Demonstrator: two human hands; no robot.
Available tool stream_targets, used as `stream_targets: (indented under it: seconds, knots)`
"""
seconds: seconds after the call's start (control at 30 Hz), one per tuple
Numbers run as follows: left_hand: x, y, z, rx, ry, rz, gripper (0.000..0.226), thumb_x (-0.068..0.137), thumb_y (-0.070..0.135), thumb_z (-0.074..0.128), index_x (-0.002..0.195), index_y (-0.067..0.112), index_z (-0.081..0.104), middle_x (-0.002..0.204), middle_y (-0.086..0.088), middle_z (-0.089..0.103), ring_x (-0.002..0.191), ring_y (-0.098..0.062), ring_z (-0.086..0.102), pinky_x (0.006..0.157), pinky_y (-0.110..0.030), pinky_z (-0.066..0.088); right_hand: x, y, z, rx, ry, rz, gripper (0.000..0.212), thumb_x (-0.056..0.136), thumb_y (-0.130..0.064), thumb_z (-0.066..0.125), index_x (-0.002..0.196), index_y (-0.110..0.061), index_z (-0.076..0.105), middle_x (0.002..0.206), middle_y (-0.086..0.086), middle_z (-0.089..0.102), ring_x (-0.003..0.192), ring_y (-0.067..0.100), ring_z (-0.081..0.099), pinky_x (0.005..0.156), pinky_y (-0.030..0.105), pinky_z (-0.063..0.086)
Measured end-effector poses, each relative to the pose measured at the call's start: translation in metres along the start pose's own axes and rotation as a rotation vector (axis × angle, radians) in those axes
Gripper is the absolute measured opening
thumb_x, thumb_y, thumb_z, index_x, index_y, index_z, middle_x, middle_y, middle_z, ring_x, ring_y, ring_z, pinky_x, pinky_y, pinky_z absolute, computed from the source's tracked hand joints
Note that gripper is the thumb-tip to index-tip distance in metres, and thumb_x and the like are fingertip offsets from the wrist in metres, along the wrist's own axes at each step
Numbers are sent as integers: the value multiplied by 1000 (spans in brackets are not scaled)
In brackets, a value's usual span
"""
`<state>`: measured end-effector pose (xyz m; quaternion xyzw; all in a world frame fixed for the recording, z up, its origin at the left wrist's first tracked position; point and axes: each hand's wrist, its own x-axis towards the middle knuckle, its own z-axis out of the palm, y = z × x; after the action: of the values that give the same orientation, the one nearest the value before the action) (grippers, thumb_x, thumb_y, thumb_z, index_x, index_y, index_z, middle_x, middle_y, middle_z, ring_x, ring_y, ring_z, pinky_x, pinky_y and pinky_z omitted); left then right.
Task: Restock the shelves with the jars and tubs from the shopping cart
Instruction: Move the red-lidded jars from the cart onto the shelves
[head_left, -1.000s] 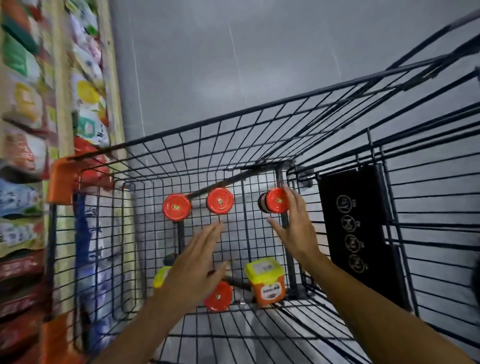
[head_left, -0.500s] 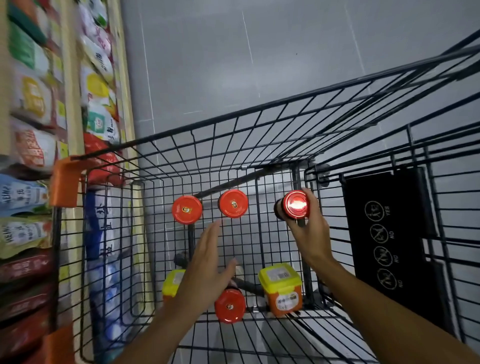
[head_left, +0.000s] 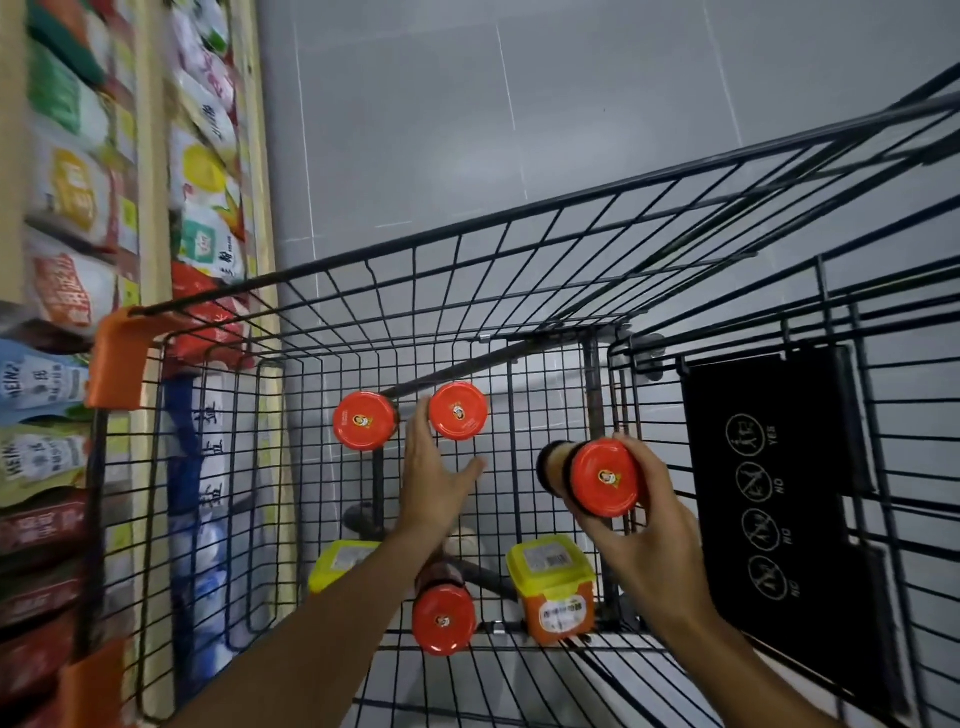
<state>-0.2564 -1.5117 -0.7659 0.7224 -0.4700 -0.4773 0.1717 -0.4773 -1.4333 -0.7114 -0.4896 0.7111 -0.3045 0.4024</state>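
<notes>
Inside the black wire shopping cart (head_left: 519, 249), my right hand (head_left: 649, 525) grips a red-lidded jar (head_left: 602, 478) and holds it above the cart floor. My left hand (head_left: 436, 483) reaches in with straight fingers, its fingertips by a second red-lidded jar (head_left: 458, 411) at the far end. A third red-lidded jar (head_left: 363, 421) stands to its left. Another jar (head_left: 443, 618) lies near me, partly under my left forearm. A yellow-lidded orange tub (head_left: 553, 587) stands near my right wrist, and a second yellow-lidded tub (head_left: 337, 564) is half hidden by my left arm.
Shelves (head_left: 150, 208) packed with colourful packets run along the left, close to the cart's orange corner guard (head_left: 122, 353). A black sign panel (head_left: 779, 493) hangs on the cart's right side. Grey tiled floor (head_left: 519, 104) lies beyond the cart.
My right hand has lifted its jar off the cart floor and drawn it toward me. My left hand has moved forward to the far jars.
</notes>
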Motion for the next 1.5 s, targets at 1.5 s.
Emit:
stream_targets:
  seconds: [1.5]
  knots:
    - [-425, 340, -287, -380, 410, 641, 59, 49, 48, 88, 101, 23, 74, 94, 8, 79, 89, -4, 73, 78, -14, 52, -141, -408, -266, 214, -35, -763, 90, 61, -71, 83, 141, -48, 49, 120, -24, 69, 110, 1, 68, 97, 38, 58]
